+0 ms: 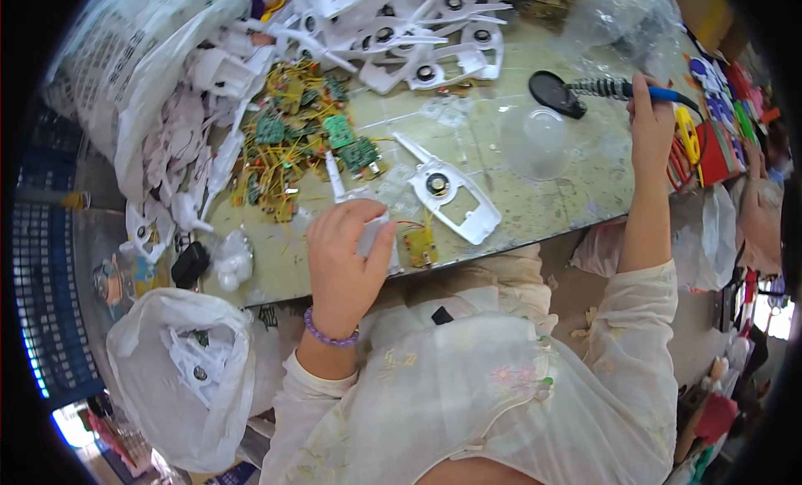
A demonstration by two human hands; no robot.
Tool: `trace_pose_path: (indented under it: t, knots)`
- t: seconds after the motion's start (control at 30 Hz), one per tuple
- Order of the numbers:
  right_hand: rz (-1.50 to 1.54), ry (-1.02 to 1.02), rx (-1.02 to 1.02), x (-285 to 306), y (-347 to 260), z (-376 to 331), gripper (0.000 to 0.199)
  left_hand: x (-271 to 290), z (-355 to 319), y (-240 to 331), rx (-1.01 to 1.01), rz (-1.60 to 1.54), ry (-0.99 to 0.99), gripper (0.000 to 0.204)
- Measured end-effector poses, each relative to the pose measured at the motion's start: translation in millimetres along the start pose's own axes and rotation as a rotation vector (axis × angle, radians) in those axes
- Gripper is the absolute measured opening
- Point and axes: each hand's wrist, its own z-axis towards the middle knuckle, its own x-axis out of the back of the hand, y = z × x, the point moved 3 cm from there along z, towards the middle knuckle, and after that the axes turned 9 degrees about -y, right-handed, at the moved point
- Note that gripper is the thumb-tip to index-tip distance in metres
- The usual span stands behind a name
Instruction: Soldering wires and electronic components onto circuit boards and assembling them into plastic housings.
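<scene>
My left hand [347, 255], a purple bead bracelet at its wrist, is curled around a white plastic housing [336, 177] at the table's near edge. The fingers hide much of that housing. Red wires run from beside it to a small yellowish circuit board [420, 246]. Just right of this lies another white housing [455, 198] with a round speaker and a rectangular opening. Out to the right, my right hand [650, 121] is closed on a blue-handled soldering iron [664, 93]. A metal coil [597, 87] extends left from it over a round black dish [553, 92].
A heap of wired circuit boards [292, 134] lies left of centre. White housings [418, 38] are piled behind. A clear round cup [539, 142] stands near the dish. White bags [180, 376] with parts flank the left side. A yellow-handled tool [688, 136] lies at right.
</scene>
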Motion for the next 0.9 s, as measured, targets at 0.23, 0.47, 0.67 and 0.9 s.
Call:
trace_pose_path:
  t: [0.23, 0.47, 0.67, 0.9]
  knots:
    - [0.261, -0.338, -0.217, -72, -17, -151, 0.019, -11, -26, 20, -0.109, 0.194, -0.127, 0.019]
    - [-0.345, -0.662, 0.052, -113, -49, -157, 0.019, -21, -23, 29, -0.042, 0.333, -0.084, 0.025]
    - [0.267, -0.551, -0.223, -118, -43, -159, 0.017, -14, -20, 28, -0.034, 0.241, -0.098, 0.014]
    - [0.772, -0.561, -0.298, -135, -86, -169, 0.031, 48, 6, -10, -0.044, 0.309, -0.012, 0.015]
